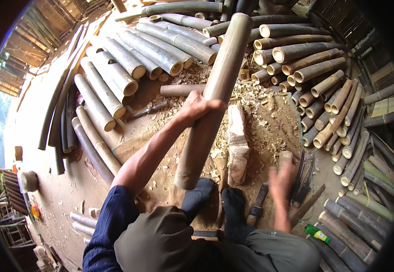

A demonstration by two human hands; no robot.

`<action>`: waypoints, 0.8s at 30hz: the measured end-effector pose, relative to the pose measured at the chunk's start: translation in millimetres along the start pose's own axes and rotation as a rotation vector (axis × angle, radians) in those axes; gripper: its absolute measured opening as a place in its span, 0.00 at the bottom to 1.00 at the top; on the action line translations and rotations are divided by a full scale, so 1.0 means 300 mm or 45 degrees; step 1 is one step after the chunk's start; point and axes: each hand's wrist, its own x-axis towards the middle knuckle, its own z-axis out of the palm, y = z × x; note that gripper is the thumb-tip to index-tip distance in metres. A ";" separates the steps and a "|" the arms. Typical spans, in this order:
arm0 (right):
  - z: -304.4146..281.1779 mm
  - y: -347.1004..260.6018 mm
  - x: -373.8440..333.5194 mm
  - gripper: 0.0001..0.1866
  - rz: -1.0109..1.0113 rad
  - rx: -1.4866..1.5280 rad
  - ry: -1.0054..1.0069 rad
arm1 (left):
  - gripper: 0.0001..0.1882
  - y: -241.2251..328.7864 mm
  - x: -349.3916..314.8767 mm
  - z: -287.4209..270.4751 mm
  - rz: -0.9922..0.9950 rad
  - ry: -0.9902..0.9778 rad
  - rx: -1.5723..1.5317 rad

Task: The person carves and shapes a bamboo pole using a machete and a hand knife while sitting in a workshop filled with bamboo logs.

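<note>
My left hand is wrapped round the middle of a thick bamboo tube. The tube stands tilted, its top leaning away to the right and its lower end above my left foot. My right hand is low on the right, smeared by motion, so its fingers and anything in them cannot be made out. Close beside it lie dark blade-like tools. Between the tube and my right hand is a pale, rough-hewn wooden block. A wooden-handled tool with a dark band lies by my right foot.
Cut bamboo tubes lie in rows at the far left, and a large stack fills the right. Wood shavings cover the ground ahead. Another bamboo piece lies behind my left hand. A green bottle rests at the lower right.
</note>
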 end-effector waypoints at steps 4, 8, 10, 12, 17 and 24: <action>0.150 -0.243 -0.077 0.52 -0.239 0.074 -0.583 | 0.37 0.024 0.052 0.051 0.000 0.082 -0.198; 0.260 -0.173 -0.122 0.66 -0.385 0.062 -0.459 | 0.35 0.027 0.016 0.113 0.084 0.134 -0.402; 0.312 -0.161 -0.111 0.67 -0.549 0.139 -0.206 | 0.35 0.013 0.002 0.117 0.073 0.097 -0.478; 0.307 -0.175 -0.083 0.67 -0.428 0.228 -0.320 | 0.33 0.009 -0.015 0.114 0.114 0.045 -0.527; 0.338 -0.109 -0.038 0.63 -0.331 0.644 -0.362 | 0.37 -0.180 -0.015 -0.015 0.214 -0.672 -1.379; 0.034 -0.157 0.259 0.59 -0.629 0.158 -0.522 | 0.36 -0.195 -0.128 0.106 0.145 -0.029 -0.763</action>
